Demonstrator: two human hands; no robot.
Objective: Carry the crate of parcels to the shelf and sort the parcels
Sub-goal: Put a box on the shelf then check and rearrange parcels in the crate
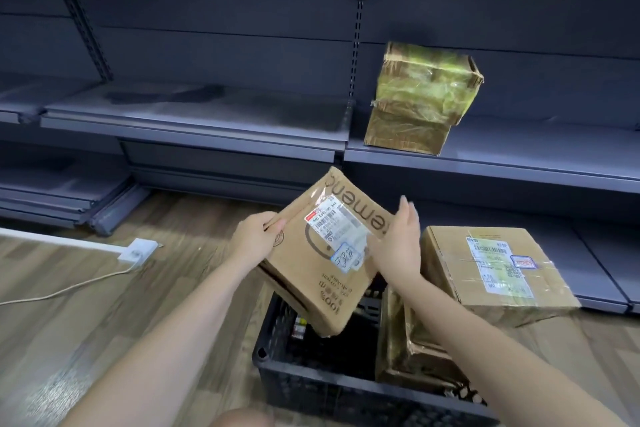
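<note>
A flat brown cardboard parcel [322, 274] with a white shipping label hangs tilted above the black plastic crate [311, 388] on the floor. My left hand [254, 239] grips its left edge. My right hand [398, 239] touches its right edge with fingers straight and pointing up. Another taped parcel [405, 354] stands in the crate's right side. A labelled brown box [498, 274] sits on the lowest shelf at right. A tape-wrapped box [419, 97] stands on the middle shelf [519, 156].
Dark grey metal shelving [194, 121] fills the wall, its left bays bare. A white power strip [136, 250] with its cable lies on the wooden floor at left. My knee shows at the bottom edge.
</note>
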